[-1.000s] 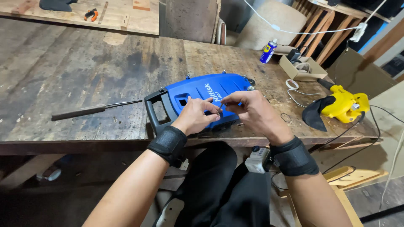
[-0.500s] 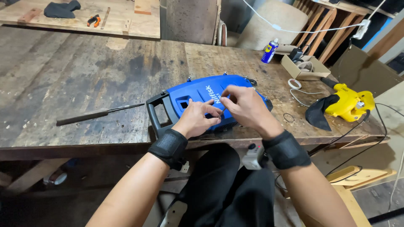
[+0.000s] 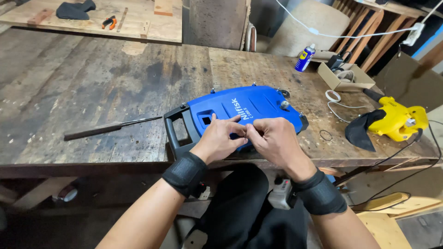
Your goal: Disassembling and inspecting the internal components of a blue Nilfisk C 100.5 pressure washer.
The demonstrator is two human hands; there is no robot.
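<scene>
- Person's at the near edge of a scarred wooden tabletop [image 3: 92, 92] with a blue plastic machine housing [image 3: 244, 110] lying flat right in front of them, black carry handle [image 3: 174, 133] pointing off to their left.
- Both hands meet over the near edge of the housing. The left hand [image 3: 218, 140] rests on the blue shell with its fingers curled in, probably pinning it so it doesn't slide.
- The right hand [image 3: 276, 140] is curled too, fingertips pinched up against the left's. Looks like something tiny is nipped between them, but it's hidden by the fingers, so I can't tell what, or if anything's there at all.
- Black wrist wraps on both arms, and a small grey device [image 3: 281, 193] is strapped under the right wrist.
- A long screwdriver [image 3: 110, 128] lies on the wood just left of the handle, tip aimed at the housing, nobody touching it. Parked within easy reach, I'd say.
- Small screws stand around the rim of the shell, and a silver knob [image 3: 284, 104] sits near its right end.
- Off to the right, well apart: a yellow power tool [image 3: 399, 121] with its cord trailing off the edge, an open cardboard box [image 3: 345, 76], and a blue spray can [image 3: 304, 57].
- Orange-handled pliers [image 3: 109, 21] and a dark cloth [image 3: 76, 9] sit on the lighter bench at the back.
</scene>
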